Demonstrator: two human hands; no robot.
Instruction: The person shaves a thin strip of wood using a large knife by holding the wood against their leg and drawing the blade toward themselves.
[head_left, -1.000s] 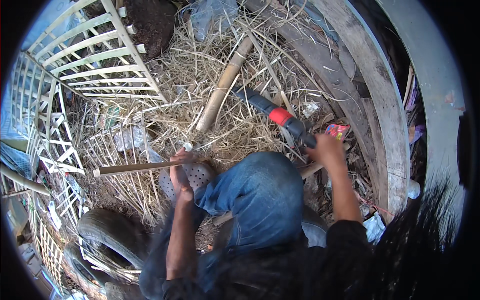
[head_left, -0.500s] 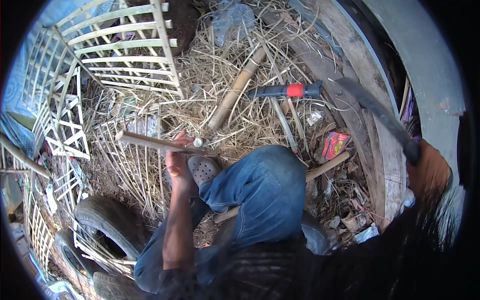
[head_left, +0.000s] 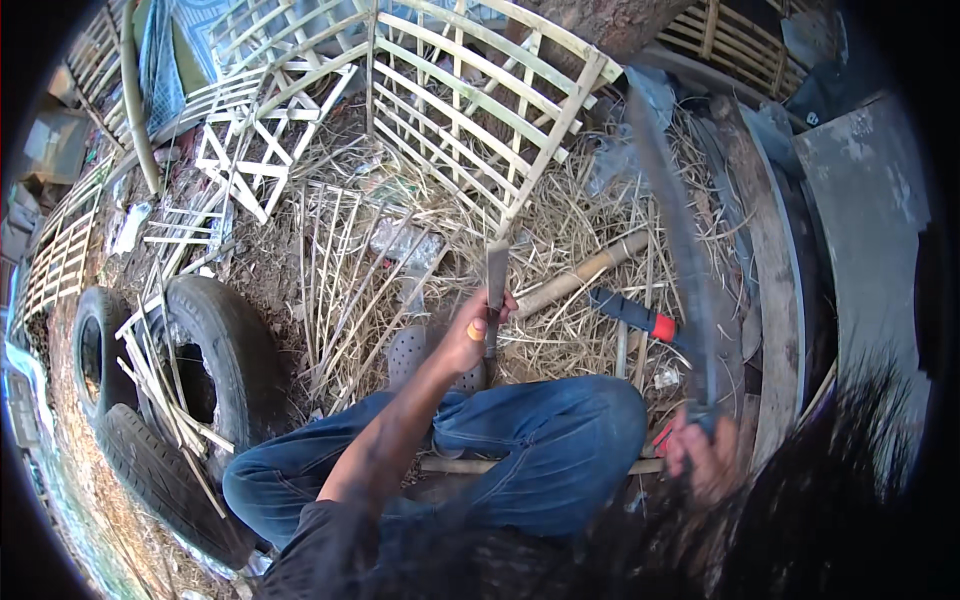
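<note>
My left hand (head_left: 466, 338) is closed round a short, flat piece of split bamboo (head_left: 497, 268), held above my shoe with its top end pointing away from me. My right hand (head_left: 704, 452) grips the handle of a machete (head_left: 675, 215). Its long dark blade stands up and away from me, to the right of the bamboo and apart from it, slightly blurred by motion. On the straw past my right knee lies a black sheath with a red band (head_left: 662, 327). Beside it rests a thick bamboo pole (head_left: 585, 273).
A bamboo lattice panel (head_left: 470, 100) stands ahead, with a white lattice piece (head_left: 265, 165) to its left. Old tyres (head_left: 225, 340) lie at the left with thin slats across them. Shavings (head_left: 560, 340) cover the ground. Wooden boards (head_left: 775, 300) run along the right.
The view has swung right-to-left across the scene, putting things further right or lower. The bamboo piece has turned from sideways to pointing away. My right hand has come inward with the machete.
</note>
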